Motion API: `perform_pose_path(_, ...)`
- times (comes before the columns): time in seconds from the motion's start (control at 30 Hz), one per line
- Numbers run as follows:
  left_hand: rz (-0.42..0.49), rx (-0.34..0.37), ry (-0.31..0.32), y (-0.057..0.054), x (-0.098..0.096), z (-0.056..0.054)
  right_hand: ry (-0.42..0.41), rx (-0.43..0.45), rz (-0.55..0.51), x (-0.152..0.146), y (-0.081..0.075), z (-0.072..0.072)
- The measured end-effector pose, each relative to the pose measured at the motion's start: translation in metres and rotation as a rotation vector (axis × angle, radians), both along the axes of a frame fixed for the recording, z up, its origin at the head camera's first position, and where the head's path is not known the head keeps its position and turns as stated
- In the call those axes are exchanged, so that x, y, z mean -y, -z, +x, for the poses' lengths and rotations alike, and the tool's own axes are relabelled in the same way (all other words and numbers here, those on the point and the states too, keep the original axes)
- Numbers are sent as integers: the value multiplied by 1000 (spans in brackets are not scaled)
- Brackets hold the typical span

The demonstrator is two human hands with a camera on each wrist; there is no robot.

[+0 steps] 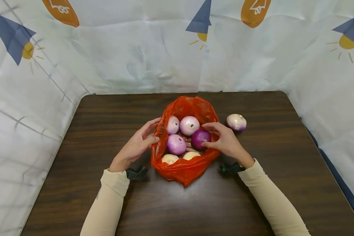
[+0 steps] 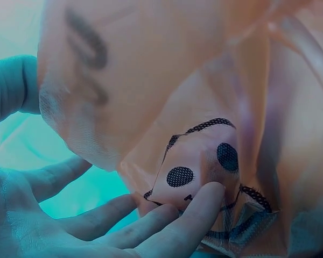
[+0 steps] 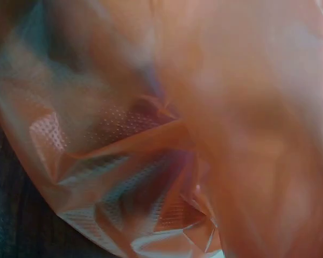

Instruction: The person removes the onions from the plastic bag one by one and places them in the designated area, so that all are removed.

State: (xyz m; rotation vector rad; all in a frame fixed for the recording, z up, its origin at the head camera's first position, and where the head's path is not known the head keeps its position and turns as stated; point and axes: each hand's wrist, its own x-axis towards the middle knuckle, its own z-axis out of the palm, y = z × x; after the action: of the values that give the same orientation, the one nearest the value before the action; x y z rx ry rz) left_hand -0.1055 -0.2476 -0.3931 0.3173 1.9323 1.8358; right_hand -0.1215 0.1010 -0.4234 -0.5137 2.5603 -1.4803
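Note:
An orange-red plastic bag (image 1: 180, 172) stands with its mouth open on the table, several onions inside. My right hand (image 1: 225, 139) reaches over the bag's right rim and holds a dark purple onion (image 1: 201, 139) between thumb and fingers. Beside it sit a lighter purple onion (image 1: 176, 144) and a pale one (image 1: 189, 125). My left hand (image 1: 137, 144) rests against the bag's left side. Seen in the left wrist view, its fingers (image 2: 188, 220) lie extended along the printed plastic (image 2: 204, 156). Orange plastic (image 3: 258, 134) fills most of the right wrist view, where the hand is hidden.
A white and purple onion (image 1: 236, 122) lies on the dark wooden table (image 1: 177, 209) to the right of the bag. White printed curtains (image 1: 165, 59) stand behind and beside the table. Dark wrist mounts (image 1: 137, 172) sit at both wrists.

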Motion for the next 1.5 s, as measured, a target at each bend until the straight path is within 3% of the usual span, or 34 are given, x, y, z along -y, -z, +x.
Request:
perform_pose_path(0.3, -3, 6, 5, 4, -3, 1, -12, 1, 11, -3, 10, 4)
perform_pose_path(0.93, -30, 12, 2, 3, 0, -1, -97, -6, 2, -3, 16, -3)
perform_pose_path(1.5, -43, 16, -7, 2, -1, -3, -149, 4, 65, -4, 18, -3)
